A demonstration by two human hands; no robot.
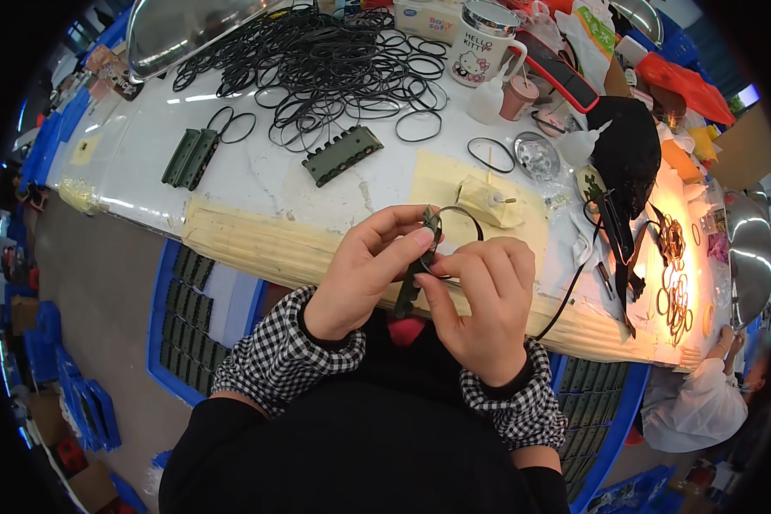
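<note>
Over the front edge of the table, my left hand (360,270) is closed on a narrow dark green plastic part (409,295), held upright with bumps along its side. My right hand (488,295) pinches a thin black rubber band (472,218), which loops up beside the part's top end. Fingers hide where band and part meet. Beyond my hands lies a similar green part (343,155) with a row of black knobs. Farther left, a pair of green parts (190,158) rests beside loose black bands. A big tangled heap of black bands (313,51) covers the back of the table.
A lidded white mug (473,56), a pink cup (518,97) and a metal dish (536,154) stand at the back right. Blue trays of green parts flank me below the table, left (157,338) and right (630,407). Another person (698,411) sits at far right.
</note>
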